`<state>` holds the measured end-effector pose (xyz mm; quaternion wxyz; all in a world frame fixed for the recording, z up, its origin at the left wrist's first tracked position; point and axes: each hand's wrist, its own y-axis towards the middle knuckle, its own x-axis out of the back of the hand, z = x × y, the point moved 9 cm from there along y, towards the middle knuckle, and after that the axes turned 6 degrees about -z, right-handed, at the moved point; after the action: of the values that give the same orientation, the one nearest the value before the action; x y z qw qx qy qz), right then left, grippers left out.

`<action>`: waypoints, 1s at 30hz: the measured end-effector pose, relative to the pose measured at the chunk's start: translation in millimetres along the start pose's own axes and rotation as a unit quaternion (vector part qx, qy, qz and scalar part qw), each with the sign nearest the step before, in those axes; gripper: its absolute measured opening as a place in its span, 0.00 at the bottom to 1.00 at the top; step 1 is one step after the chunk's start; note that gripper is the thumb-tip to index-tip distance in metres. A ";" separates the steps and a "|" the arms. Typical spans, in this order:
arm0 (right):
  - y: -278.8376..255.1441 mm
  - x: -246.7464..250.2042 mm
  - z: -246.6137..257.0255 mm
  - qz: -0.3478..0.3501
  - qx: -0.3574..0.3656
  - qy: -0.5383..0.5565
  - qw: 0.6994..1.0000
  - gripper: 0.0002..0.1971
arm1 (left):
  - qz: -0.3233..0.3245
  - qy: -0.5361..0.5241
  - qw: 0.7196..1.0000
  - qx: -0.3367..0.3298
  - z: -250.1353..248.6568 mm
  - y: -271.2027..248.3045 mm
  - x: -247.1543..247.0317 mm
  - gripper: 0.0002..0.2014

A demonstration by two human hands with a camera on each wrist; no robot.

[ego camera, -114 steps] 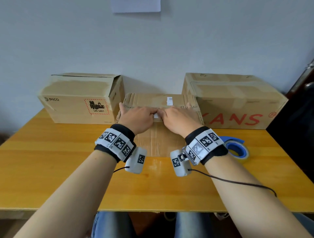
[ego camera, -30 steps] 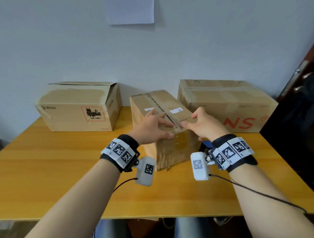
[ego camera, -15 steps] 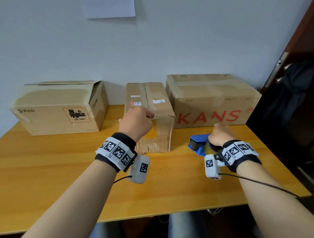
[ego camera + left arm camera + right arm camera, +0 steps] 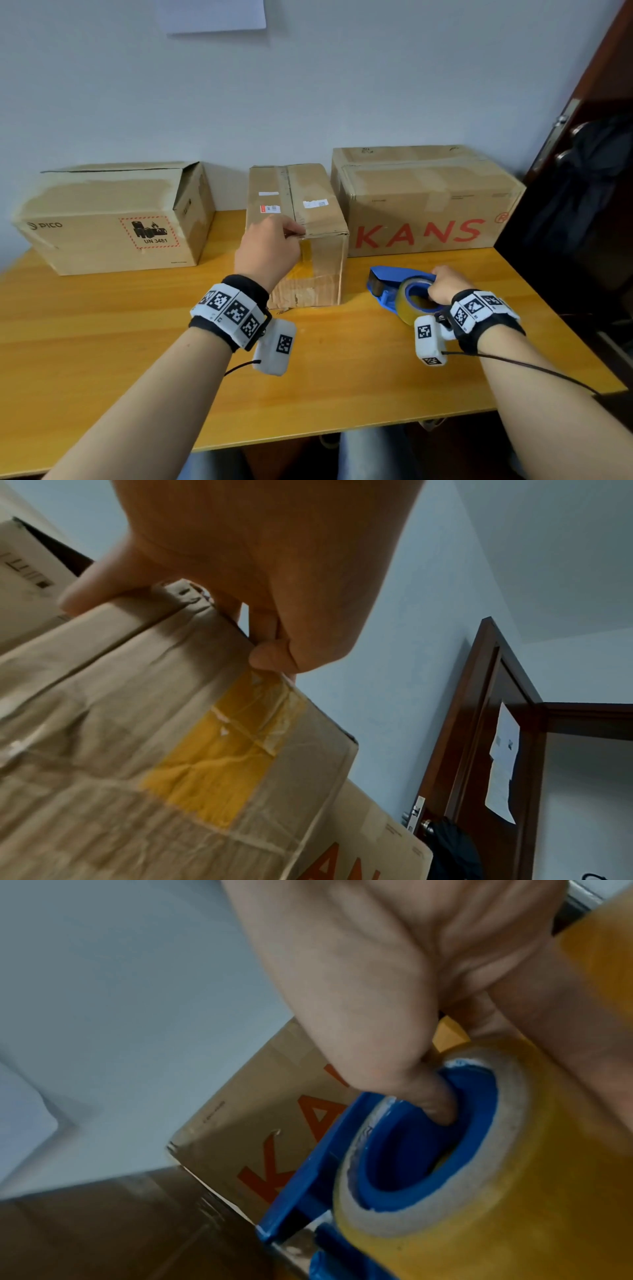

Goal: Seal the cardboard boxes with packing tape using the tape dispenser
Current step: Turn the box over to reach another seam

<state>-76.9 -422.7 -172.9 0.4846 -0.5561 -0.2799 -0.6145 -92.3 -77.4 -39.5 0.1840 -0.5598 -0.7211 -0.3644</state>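
Left hand point(image 4: 265, 251) grips the near top edge of the middle box point(image 4: 318, 205) on the table point(image 4: 102, 342); right hand point(image 4: 445, 284) grips the tape dispenser point(image 4: 394, 284) beside it. Risk: flaps may gape if the left grip loosens, leaving the tape wrinkled.

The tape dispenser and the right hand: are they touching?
Touching. The right wrist view shows the right hand with a finger hooked inside the blue core of the tape dispenser.

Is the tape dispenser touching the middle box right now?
No, the tape dispenser sits on the table, apart from the middle box, gripped by the right hand.
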 end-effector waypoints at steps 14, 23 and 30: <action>-51.3 82.3 54.8 -0.065 0.033 0.492 0.868 0.22 | -0.047 0.100 0.994 -0.016 -5.6 0.5 27.4 0.16; -85.4 137.8 108.9 -0.215 0.185 0.440 0.852 0.17 | 0.034 -0.200 0.978 0.043 -34.0 -1.5 54.5 0.09; -102.0 151.5 135.8 -0.247 0.249 0.431 0.832 0.17 | 0.048 -0.322 0.937 0.126 -34.3 -6.9 62.3 0.12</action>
<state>-100.1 -307.7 22.2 0.5105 -0.0080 -0.3144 -0.8003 -122.7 -61.4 23.2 0.0281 -0.6533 -0.7541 -0.0615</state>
